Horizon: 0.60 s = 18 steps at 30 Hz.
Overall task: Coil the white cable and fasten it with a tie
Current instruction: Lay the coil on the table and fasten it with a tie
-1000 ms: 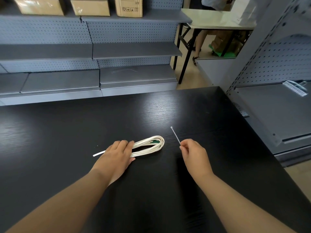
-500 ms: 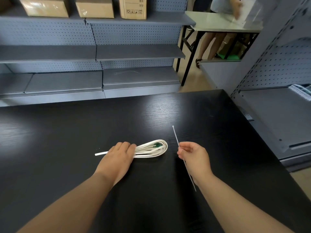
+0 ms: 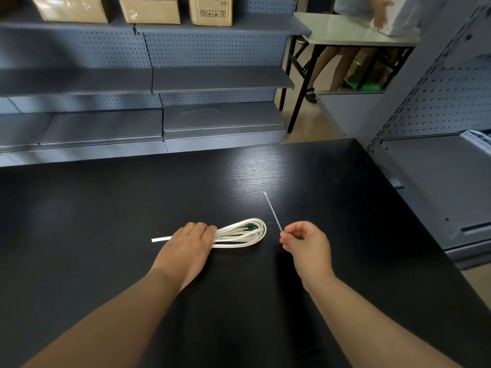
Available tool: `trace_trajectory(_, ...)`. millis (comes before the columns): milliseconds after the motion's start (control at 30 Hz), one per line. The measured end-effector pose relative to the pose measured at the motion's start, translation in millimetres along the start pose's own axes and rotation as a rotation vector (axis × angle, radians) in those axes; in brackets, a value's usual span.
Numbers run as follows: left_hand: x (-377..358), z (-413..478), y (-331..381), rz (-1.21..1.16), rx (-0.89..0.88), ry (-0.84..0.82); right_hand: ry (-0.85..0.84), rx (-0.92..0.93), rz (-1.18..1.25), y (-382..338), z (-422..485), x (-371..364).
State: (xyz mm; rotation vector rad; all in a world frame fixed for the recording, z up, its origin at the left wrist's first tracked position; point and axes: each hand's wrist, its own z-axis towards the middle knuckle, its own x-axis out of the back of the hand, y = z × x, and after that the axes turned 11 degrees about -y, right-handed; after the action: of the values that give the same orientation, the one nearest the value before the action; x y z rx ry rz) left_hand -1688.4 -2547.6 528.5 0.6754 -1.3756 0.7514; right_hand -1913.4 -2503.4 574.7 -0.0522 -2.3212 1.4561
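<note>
Pressing the springy white cable coil (image 3: 240, 233) flat under my open left hand (image 3: 186, 248), I pinch the light, stiff zip tie (image 3: 272, 211) in my right hand (image 3: 305, 241); I'd cinch mid-bundle.

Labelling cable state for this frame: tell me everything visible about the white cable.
The cable is white, thin and looks flat, gathered into a long narrow bundle of several loops lying flat on the black table. Its rounded loop end points right; one loose end pokes out to the left. A small green part sits inside the loops. The left hand rests flat on its left half. It is not yet bound.
</note>
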Motion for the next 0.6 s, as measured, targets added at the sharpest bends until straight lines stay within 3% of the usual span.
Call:
trace_trajectory(400, 2, 2, -1, -0.058, 0.022, -0.029, 0.113, -0.079, 0.041, 9, 1, -3)
trace_trajectory(600, 6, 2, -1, -0.167, 0.068, -0.084, 0.081, -0.115, -0.02, 12, -7, -13)
